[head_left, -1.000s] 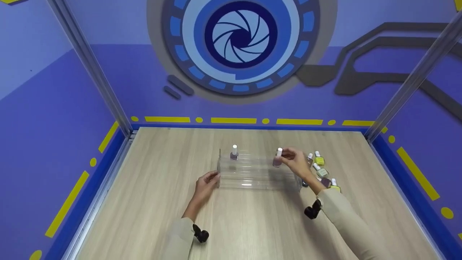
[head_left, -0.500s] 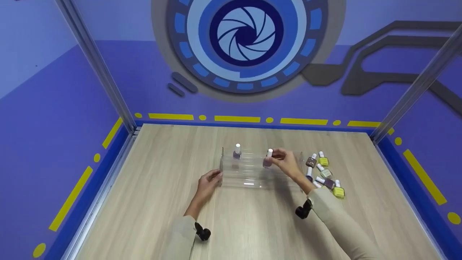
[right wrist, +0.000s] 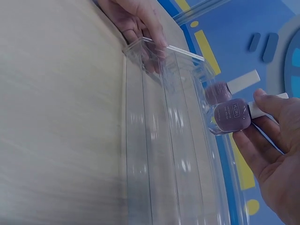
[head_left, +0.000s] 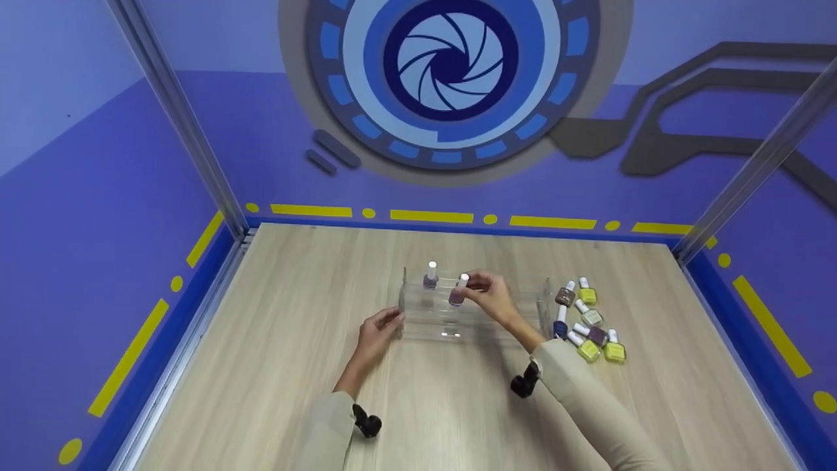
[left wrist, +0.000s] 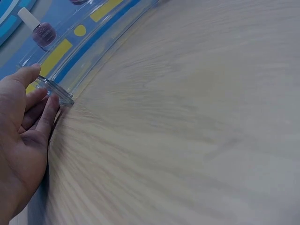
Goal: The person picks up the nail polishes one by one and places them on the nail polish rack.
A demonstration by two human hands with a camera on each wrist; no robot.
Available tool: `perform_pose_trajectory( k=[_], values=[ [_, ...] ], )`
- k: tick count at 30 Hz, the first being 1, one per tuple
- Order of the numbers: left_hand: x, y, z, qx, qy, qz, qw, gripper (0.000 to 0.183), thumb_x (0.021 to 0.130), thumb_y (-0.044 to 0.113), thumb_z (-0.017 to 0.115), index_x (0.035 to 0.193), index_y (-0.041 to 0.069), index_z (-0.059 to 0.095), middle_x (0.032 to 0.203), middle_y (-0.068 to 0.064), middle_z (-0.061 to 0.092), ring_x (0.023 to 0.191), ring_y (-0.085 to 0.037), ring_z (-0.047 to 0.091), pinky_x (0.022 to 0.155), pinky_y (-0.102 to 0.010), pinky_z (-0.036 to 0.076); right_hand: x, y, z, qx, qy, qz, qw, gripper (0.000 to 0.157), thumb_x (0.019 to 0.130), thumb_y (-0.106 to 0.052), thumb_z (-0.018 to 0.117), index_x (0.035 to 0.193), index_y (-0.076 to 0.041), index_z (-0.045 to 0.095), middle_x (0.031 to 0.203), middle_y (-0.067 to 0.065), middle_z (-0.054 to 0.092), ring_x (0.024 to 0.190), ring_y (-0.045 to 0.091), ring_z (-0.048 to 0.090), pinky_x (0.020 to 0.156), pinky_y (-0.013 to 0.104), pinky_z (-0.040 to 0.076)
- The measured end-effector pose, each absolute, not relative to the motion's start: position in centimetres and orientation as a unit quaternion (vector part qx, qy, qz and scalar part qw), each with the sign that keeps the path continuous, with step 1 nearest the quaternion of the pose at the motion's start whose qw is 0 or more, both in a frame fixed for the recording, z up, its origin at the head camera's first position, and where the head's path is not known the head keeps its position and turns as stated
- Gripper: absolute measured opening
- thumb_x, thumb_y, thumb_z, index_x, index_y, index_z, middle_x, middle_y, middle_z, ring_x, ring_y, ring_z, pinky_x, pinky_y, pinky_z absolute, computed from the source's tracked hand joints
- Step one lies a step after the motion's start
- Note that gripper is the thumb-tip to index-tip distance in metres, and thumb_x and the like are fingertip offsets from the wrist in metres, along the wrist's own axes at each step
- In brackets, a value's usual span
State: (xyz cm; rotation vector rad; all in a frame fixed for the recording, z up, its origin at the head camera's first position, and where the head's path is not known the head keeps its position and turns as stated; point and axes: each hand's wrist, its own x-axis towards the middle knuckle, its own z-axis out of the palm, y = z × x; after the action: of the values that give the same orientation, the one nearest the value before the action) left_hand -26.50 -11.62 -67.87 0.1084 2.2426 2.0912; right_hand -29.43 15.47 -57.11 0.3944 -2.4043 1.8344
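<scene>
A: What do we note of the right hand (head_left: 492,297)?

B: Its fingers (right wrist: 251,150) pinch the bottle (head_left: 456,296) by the cap and upper end. We find the bottle at the rack (right wrist: 161,136), just right of the second bottle (head_left: 430,281) and leaning slightly. Whether its base touches the rack, we cannot tell.

A: And the left hand (head_left: 378,329)?

B: Its fingers (left wrist: 47,115) and thumb pinch the rack's left end, near the surface (head_left: 444,405). We judge this a sound brace: firm, without lifting.

A: How do we best manage the step?

B: We straighten the bottle, taking the upright second bottle as our guide, and leave a small gap so that the two do not knock. We lower it base first, gently, and loosen the pinch only when it stands unaided.

A: The loose bottles (head_left: 614,352)?

B: They lie right of the rack; our forearm should pass above them.
</scene>
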Motion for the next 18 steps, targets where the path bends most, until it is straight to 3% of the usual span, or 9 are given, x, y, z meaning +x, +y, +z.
perform_pose_trajectory(
  k=[8, 18],
  values=[
    [-26.4, -11.6, -68.0, 0.034, 0.725, 0.688, 0.031, 0.043, 0.102, 0.023, 0.064, 0.136, -0.004, 0.060, 0.132, -0.022, 0.065, 0.115, -0.017, 0.065, 0.094, -0.023, 0.057, -29.7, 13.4, -57.7, 0.127, -0.798, 0.587, 0.034, 0.020, 0.085, 0.003, 0.079, 0.101, 0.009, 0.070, 0.098, 0.026, 0.075, 0.086, 0.015, 0.072, 0.077, 0.016, 0.058],
    [-26.0, -11.6, -66.3, 0.044, 0.719, 0.693, 0.031, 0.040, 0.103, 0.012, 0.062, 0.135, -0.012, 0.057, 0.130, -0.031, 0.063, 0.108, -0.012, 0.065, 0.092, -0.024, 0.058, -29.8, 12.3, -58.5, 0.149, -0.800, 0.581, 0.035, 0.019, 0.085, 0.005, 0.078, 0.100, 0.011, 0.069, 0.098, 0.028, 0.075, 0.093, 0.037, 0.074, 0.083, 0.030, 0.063]
  ],
)
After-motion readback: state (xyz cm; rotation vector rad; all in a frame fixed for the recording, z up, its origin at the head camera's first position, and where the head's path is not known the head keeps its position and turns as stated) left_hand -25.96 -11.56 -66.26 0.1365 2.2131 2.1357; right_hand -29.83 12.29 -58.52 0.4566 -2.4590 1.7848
